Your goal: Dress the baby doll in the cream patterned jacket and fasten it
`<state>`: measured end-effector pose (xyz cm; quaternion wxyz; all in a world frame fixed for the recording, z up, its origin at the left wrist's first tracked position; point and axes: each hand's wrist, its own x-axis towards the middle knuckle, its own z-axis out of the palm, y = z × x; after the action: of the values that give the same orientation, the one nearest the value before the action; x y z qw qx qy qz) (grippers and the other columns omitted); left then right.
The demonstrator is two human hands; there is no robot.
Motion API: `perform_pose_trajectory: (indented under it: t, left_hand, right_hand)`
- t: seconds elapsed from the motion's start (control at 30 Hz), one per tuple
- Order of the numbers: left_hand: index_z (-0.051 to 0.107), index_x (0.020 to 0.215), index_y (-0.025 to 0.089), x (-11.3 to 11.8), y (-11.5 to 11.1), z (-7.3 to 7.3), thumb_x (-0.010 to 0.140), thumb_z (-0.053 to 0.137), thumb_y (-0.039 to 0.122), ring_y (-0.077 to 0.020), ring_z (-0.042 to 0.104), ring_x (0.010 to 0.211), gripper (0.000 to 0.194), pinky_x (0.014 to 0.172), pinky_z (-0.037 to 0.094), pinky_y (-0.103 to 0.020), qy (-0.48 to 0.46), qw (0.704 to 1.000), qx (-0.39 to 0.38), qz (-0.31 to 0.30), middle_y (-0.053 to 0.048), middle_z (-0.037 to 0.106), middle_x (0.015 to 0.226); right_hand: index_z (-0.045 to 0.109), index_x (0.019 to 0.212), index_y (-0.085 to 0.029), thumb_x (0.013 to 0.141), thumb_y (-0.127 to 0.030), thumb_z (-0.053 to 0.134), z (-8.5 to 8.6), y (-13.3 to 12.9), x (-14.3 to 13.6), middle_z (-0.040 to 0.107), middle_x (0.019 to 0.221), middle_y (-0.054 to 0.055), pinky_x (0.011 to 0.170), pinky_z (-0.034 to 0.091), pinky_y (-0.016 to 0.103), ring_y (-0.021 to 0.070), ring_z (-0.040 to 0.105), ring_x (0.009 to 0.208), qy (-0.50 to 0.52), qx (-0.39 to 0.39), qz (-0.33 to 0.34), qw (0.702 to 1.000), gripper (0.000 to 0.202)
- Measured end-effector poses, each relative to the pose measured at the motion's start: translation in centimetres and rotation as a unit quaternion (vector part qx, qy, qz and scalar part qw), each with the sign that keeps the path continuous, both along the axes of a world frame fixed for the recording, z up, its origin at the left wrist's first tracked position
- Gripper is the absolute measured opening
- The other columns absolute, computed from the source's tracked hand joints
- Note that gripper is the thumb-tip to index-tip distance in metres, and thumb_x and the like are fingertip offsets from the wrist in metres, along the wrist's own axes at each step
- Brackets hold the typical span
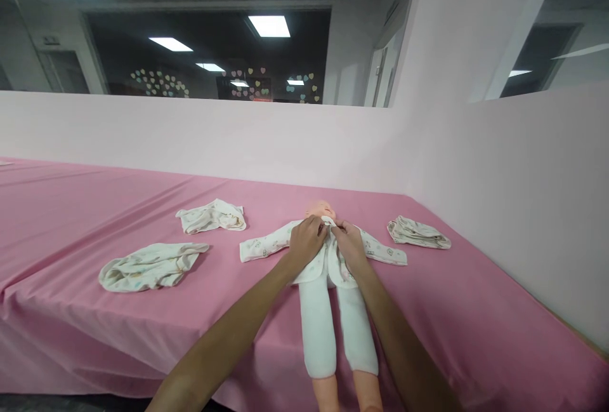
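Note:
A doll [321, 209] lies on its back on the pink cloth, its head toward the wall and its feet toward me. It wears a white patterned jacket [271, 244] with the sleeves spread out sideways and white trousers [318, 329]. At the jacket's neckline my left hand [308, 239] has its fingers closed on the collar's left side. Close beside it, my right hand [349, 242] pinches the collar's right edge. Below the hands the jacket front hangs apart.
Two crumpled white patterned garments [212, 216] [151, 266] lie to the left. A folded one [419, 233] is at the right, near the wall [523, 209]. The pink cloth [118, 202] covers the table, whose front edge drops off nearby. Windows [209, 56] are above.

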<state>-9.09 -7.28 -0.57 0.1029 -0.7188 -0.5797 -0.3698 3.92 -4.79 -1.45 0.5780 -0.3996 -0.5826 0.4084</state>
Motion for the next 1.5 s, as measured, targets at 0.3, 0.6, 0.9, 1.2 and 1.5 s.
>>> perform_pose_trajectory:
  t: [0.3, 0.6, 0.9, 1.2, 1.5]
  left_hand:
    - [0.058, 0.091, 0.021, 0.0, 0.2, -0.1, 0.099, 0.043, 0.030, -0.0174, 0.061, 0.083, 0.020, 0.065, 0.037, -0.029, 0.029, 0.999, -0.013, 0.015, -0.003, 0.067, 0.098]
    - [0.059, 0.092, 0.020, -0.1, 0.2, -0.2, 0.099, 0.041, 0.030, -0.0210, 0.063, 0.087, 0.022, 0.066, 0.039, -0.031, 0.057, 0.997, -0.046, 0.023, -0.005, 0.068, 0.099]
    - [0.062, 0.084, 0.020, -0.2, 0.1, 0.5, 0.098, 0.042, 0.031, -0.0197, 0.063, 0.084, 0.026, 0.068, 0.040, -0.029, -0.005, 0.997, -0.079, -0.008, -0.004, 0.070, 0.092]
    - [0.062, 0.084, 0.020, -0.1, 0.0, 0.2, 0.097, 0.044, 0.030, -0.0188, 0.063, 0.085, 0.024, 0.070, 0.039, -0.029, -0.041, 0.997, -0.057, -0.014, -0.003, 0.070, 0.093]
    - [0.062, 0.091, 0.020, -0.1, 0.2, -0.2, 0.098, 0.044, 0.028, -0.0183, 0.062, 0.089, 0.020, 0.074, 0.041, -0.029, -0.023, 0.999, -0.032, -0.018, -0.004, 0.069, 0.100]
  right_hand:
    - [0.074, 0.091, -0.019, 0.075, -0.035, 0.061, 0.2, -0.5, -0.1, 0.074, 0.084, 0.003, 0.072, 0.047, 0.031, 0.0214, 0.064, 0.081, -0.023, 0.031, -0.016, 0.999, 0.026]
    - [0.069, 0.079, -0.019, 0.073, -0.033, 0.060, 0.6, -1.1, -0.5, 0.072, 0.085, 0.006, 0.077, 0.047, 0.033, 0.0213, 0.064, 0.081, -0.083, 0.072, -0.072, 0.991, 0.017]
    - [0.073, 0.085, -0.019, 0.078, -0.038, 0.058, 0.6, -1.2, -0.4, 0.074, 0.094, 0.006, 0.082, 0.046, 0.033, 0.0223, 0.064, 0.088, -0.087, 0.059, -0.055, 0.993, 0.025]
    - [0.071, 0.094, -0.017, 0.076, -0.034, 0.061, 0.1, -0.7, -0.3, 0.074, 0.095, 0.007, 0.080, 0.048, 0.033, 0.0227, 0.065, 0.088, -0.045, 0.033, -0.063, 0.996, 0.027]
    - [0.072, 0.092, -0.019, 0.071, -0.033, 0.066, -0.1, -0.3, -0.3, 0.074, 0.088, 0.005, 0.080, 0.049, 0.033, 0.0226, 0.067, 0.085, -0.017, 0.025, -0.006, 1.000, 0.026]
